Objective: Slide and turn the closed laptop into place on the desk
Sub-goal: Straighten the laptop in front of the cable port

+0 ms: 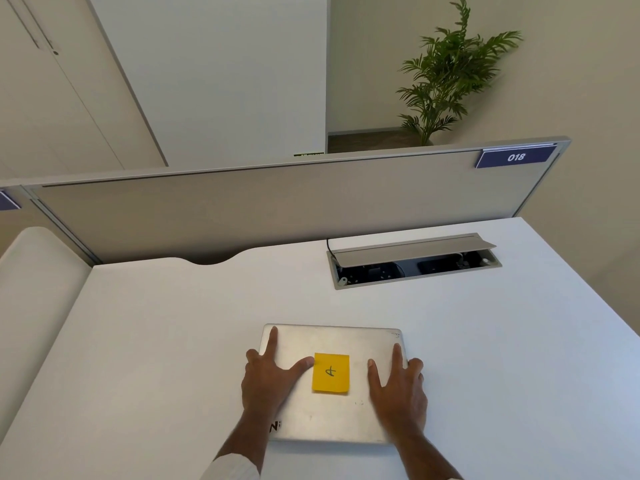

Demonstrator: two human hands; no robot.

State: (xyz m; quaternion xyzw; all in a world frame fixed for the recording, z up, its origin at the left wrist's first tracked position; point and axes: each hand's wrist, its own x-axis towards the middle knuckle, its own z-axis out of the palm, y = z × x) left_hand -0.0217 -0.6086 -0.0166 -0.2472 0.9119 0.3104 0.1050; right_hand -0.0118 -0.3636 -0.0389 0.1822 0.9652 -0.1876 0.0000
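Note:
A closed silver laptop [332,415] lies flat on the white desk [156,341], near the front edge, its sides roughly square to the desk. A yellow sticky note [330,373] with a handwritten mark is stuck on the middle of the lid. My left hand [268,379] rests flat on the laptop's left side, fingers spread, thumb touching the note's edge. My right hand [398,386] rests flat on the right side, outer fingers hanging over the laptop's right edge. Neither hand is curled around anything.
An open cable tray [414,261] with a raised grey flap sits in the desk at the back right. A grey partition [277,209] labelled 018 runs along the desk's far edge. A potted plant [446,74] stands behind it.

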